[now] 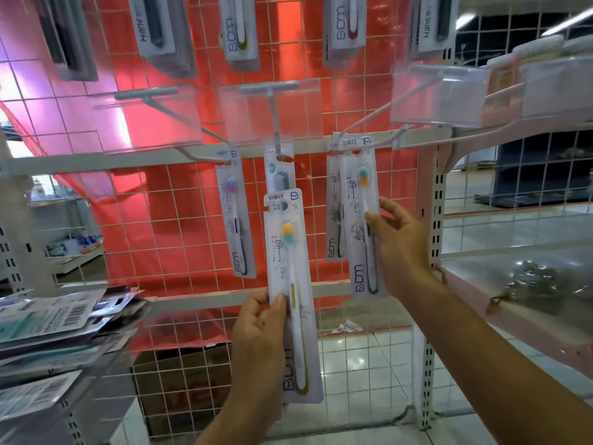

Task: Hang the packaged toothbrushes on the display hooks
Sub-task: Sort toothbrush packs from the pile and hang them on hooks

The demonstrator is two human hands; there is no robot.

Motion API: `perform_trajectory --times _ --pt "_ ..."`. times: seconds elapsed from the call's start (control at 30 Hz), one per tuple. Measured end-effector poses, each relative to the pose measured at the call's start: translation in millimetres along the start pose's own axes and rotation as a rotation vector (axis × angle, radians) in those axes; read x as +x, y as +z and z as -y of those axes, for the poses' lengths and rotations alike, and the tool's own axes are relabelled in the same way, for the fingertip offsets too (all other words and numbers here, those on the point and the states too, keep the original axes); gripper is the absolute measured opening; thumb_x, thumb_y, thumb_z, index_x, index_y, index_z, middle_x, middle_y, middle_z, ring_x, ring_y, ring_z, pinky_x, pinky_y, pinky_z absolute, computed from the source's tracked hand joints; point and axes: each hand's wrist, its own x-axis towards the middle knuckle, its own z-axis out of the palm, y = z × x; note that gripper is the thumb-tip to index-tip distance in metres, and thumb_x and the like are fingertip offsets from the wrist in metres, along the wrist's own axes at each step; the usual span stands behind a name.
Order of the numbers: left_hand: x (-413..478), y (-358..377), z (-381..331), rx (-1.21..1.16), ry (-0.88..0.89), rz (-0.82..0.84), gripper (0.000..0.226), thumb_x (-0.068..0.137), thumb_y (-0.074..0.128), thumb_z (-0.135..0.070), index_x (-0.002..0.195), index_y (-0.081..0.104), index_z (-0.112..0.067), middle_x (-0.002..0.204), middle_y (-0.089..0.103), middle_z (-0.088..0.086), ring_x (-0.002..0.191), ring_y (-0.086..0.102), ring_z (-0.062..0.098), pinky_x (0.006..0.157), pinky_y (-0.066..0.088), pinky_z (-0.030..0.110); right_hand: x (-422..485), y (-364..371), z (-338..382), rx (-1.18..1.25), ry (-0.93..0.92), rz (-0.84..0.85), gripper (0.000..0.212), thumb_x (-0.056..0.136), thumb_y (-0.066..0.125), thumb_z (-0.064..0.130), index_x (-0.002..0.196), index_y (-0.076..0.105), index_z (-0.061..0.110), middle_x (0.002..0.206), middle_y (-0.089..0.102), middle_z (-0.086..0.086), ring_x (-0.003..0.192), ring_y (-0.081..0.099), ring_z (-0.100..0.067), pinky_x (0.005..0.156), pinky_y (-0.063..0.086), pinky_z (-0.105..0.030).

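Observation:
My left hand (256, 329) grips a packaged toothbrush (290, 284) with a yellow-green handle, held upright in front of the wire grid, below the middle hook (276, 136). My right hand (398, 248) pinches the right edge of a second packaged toothbrush (361, 226), whose top sits at the right hook (356, 141) in front of another pack. A purple-headed pack (236, 220) hangs on the left hook. A dark-bristled pack (279, 175) hangs on the middle hook behind the one in my left hand.
A pile of loose toothbrush packs (54, 319) lies on a shelf at the left. More packs hang on the top row (240, 30). Clear price-tag holders (269, 114) stick out above the hooks. A shelf (513, 284) juts out at the right; a cardboard box (186, 380) sits behind the grid.

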Motion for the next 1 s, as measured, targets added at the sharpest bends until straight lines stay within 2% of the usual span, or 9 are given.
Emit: perform_trajectory --times 0.07,0.17,0.27,0.4,0.5,0.63,0.8,1.0 --pt "3 1 1 -0.002 -0.009 -0.005 0.018 0.097 0.048 -0.028 0.097 0.06 -0.014 0.067 0.068 -0.001 0.058 0.064 0.019 0.066 0.058 0.048 6 3 -6 -0.004 0.0 -0.002 0.028 0.095 0.058 0.015 0.121 0.062 0.025 0.093 0.072 0.003 0.084 0.072 -0.019 0.067 0.061 -0.036" --pt "8 2 4 0.0 -0.019 -0.014 0.017 0.096 0.049 -0.029 0.096 0.06 -0.015 0.069 0.07 0.001 0.062 0.066 0.022 0.066 0.06 0.048 20 9 -17 -0.012 0.019 -0.029 0.031 0.094 0.059 0.017 0.123 0.063 0.029 0.099 0.073 0.002 0.089 0.071 -0.02 0.077 0.06 -0.044" --pt "11 1 5 0.006 -0.018 -0.016 0.017 0.095 0.05 -0.029 0.097 0.06 -0.016 0.073 0.071 0.003 0.064 0.068 0.023 0.064 0.06 0.045 33 18 -26 -0.031 0.037 -0.05 0.035 0.093 0.061 0.019 0.127 0.061 0.028 0.103 0.072 0.003 0.093 0.07 -0.019 0.084 0.057 -0.047" --pt "15 -1 5 0.003 -0.019 -0.003 0.017 0.095 0.05 -0.027 0.099 0.06 -0.014 0.074 0.071 0.006 0.061 0.068 0.021 0.058 0.06 0.038 42 25 -34 -0.042 0.031 -0.06 0.033 0.094 0.059 0.018 0.126 0.061 0.029 0.1 0.072 0.005 0.09 0.071 -0.018 0.081 0.059 -0.046" --pt "20 -2 5 -0.001 -0.011 0.011 0.017 0.096 0.05 -0.026 0.101 0.06 -0.013 0.076 0.072 0.007 0.063 0.068 0.021 0.062 0.06 0.039 44 28 -37 -0.066 -0.005 -0.06 0.033 0.095 0.058 0.018 0.125 0.059 0.03 0.094 0.069 0.01 0.087 0.07 -0.015 0.079 0.06 -0.042" --pt "25 -1 5 -0.015 -0.001 0.016 0.016 0.095 0.05 -0.026 0.101 0.06 -0.015 0.077 0.072 0.005 0.066 0.069 0.02 0.066 0.06 0.041 52 31 -44 -0.106 -0.007 -0.064 0.039 0.095 0.058 0.022 0.134 0.054 0.025 0.102 0.069 0.008 0.09 0.07 -0.014 0.078 0.06 -0.042" --pt "29 0 7 -0.002 0.029 0.035 0.017 0.096 0.049 -0.028 0.104 0.06 -0.018 0.079 0.073 0.002 0.067 0.069 0.016 0.063 0.057 0.033 65 33 -49 -0.191 -0.006 -0.065 0.035 0.096 0.058 0.026 0.131 0.058 0.028 0.097 0.071 0.008 0.085 0.071 -0.015 0.077 0.06 -0.042" --pt "28 0 6 -0.022 0.054 0.064 0.014 0.097 0.049 -0.026 0.105 0.058 -0.016 0.074 0.072 0.003 0.064 0.069 0.019 0.059 0.056 0.035 73 36 -54 -0.215 0.018 -0.086 0.042 0.095 0.058 0.025 0.137 0.051 0.024 0.109 0.069 0.002 0.091 0.069 -0.017 0.083 0.059 -0.044"
